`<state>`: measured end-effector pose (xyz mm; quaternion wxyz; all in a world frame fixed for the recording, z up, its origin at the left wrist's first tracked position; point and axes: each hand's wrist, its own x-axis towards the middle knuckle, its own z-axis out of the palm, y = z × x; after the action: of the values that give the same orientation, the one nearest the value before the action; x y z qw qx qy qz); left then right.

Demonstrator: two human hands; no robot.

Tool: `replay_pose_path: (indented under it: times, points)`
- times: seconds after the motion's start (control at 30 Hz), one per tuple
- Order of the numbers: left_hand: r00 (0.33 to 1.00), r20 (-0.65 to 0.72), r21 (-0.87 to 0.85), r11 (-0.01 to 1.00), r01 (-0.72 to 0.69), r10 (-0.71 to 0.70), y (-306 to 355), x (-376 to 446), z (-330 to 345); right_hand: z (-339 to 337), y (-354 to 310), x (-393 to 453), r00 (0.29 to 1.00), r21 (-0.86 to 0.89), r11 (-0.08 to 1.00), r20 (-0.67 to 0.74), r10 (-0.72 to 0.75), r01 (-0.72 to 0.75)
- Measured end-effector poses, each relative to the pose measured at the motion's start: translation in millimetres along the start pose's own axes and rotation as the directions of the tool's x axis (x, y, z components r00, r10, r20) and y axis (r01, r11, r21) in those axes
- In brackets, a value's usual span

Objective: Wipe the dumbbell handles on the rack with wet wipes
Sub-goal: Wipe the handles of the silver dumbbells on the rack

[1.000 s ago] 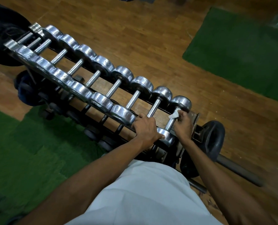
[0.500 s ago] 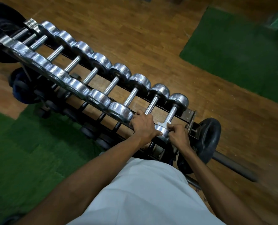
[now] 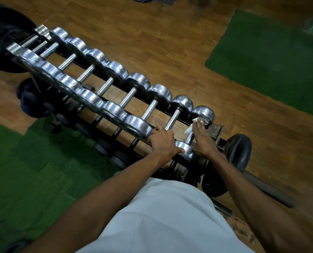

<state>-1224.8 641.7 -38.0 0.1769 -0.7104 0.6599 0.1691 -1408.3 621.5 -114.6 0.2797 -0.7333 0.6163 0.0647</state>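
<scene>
Several chrome dumbbells lie side by side on a black rack (image 3: 216,129) that runs from upper left to lower right. My right hand (image 3: 202,141) presses a white wet wipe (image 3: 197,122) along the handle of the rightmost dumbbell (image 3: 203,114), fingers stretched up to its far head. My left hand (image 3: 163,143) grips the near head of the neighbouring dumbbell (image 3: 181,104) and the rack's front rail, thumb resting on the rightmost dumbbell's near head.
Lower rack tiers hold dark dumbbells (image 3: 104,148). A barbell with a black plate (image 3: 240,152) lies on the wooden floor right of the rack. Green mats (image 3: 272,57) cover the floor at upper right and lower left. Large black plates (image 3: 4,39) stand at the far left.
My right hand with the wipe slid from the near end of the rightmost handle up to its far head. My left hand stayed on the rack's front.
</scene>
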Motion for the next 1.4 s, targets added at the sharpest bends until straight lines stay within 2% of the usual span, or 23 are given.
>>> replay_pose_path:
  times: [0.17, 0.27, 0.43, 0.57, 0.73, 0.8, 0.9, 1.0, 1.1, 1.2, 1.27, 1.4]
  points:
    - [1.000, -0.010, 0.004, 1.000, -0.005, 0.005, -1, -2, -1, -1, 15, 1, 0.991, -0.389, 0.918, -0.066, -0.114, 0.080]
    - [1.000, -0.007, 0.005, 1.000, -0.003, 0.003, -1, -3, 0, -13, 12, 12, 0.987, -0.507, 0.853, -0.023, -0.161, 0.127]
    - [1.000, -0.001, 0.018, 1.000, 0.010, -0.010, 0, -4, 0, -31, -14, 29, 0.992, -0.615, 0.779, 0.076, -0.102, 0.127]
    - [1.000, 0.004, 0.005, 1.000, 0.009, -0.009, -2, -3, 0, -32, -22, 34, 0.986, -0.531, 0.831, 0.118, -0.121, 0.165]
    - [1.000, -0.011, -0.010, 1.000, -0.002, 0.002, -4, -2, 1, -28, -26, 18, 0.922, -0.208, 0.929, 0.309, -0.233, 0.305]
    - [1.000, -0.009, -0.011, 1.000, -0.008, 0.008, -3, -1, 0, -26, -25, 11, 0.924, -0.210, 0.923, 0.286, -0.256, 0.321]
    - [1.000, -0.006, -0.006, 1.000, -0.009, 0.009, -3, -2, -1, -25, -15, 12, 0.929, -0.443, 0.816, 0.195, -0.315, 0.370]
    - [1.000, -0.008, -0.002, 1.000, -0.011, 0.011, -3, -1, 0, -30, 4, 16, 0.967, -0.584, 0.776, 0.069, -0.244, 0.238]
    - [1.000, -0.019, -0.012, 1.000, -0.012, 0.012, -4, -1, 2, -25, 15, 14, 0.977, -0.534, 0.823, 0.019, -0.214, 0.191]
    - [0.999, -0.026, -0.026, 0.999, -0.023, 0.022, -5, -1, 3, -14, 11, 3, 0.941, -0.331, 0.882, 0.077, -0.330, 0.336]
    - [0.999, -0.020, -0.024, 0.999, -0.027, 0.027, -6, -1, 3, -10, 11, -6, 0.901, -0.249, 0.866, 0.089, -0.425, 0.433]
    - [0.999, -0.015, -0.020, 0.999, -0.033, 0.032, -7, -1, 3, -12, 25, -12, 0.897, -0.291, 0.857, 0.008, -0.442, 0.425]
